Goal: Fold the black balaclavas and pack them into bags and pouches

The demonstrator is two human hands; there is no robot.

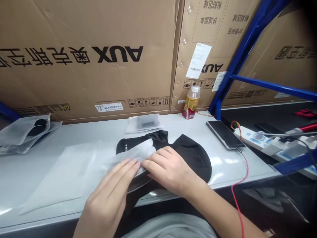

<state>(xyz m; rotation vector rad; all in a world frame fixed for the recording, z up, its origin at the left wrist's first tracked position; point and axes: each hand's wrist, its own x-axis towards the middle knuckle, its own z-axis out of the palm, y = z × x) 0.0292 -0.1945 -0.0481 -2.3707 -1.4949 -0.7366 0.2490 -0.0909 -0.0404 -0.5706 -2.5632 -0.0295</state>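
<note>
My left grip point(110, 195) and right grip point(168, 172) lie flat and open, pressing a translucent plastic bag point(61, 175) onto a black cloth point(193, 158). The bag's long axis runs left from the black cloth across the counter point(109, 132), and my right grip sits nearer the black cloth.

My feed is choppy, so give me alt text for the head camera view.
The left hand and right hand rest on a translucent white plastic bag lying against a black fabric garment on a white table. Beyond them are a phone on a red cable, a plastic drink bottle and AUX cardboard cartons.
</note>
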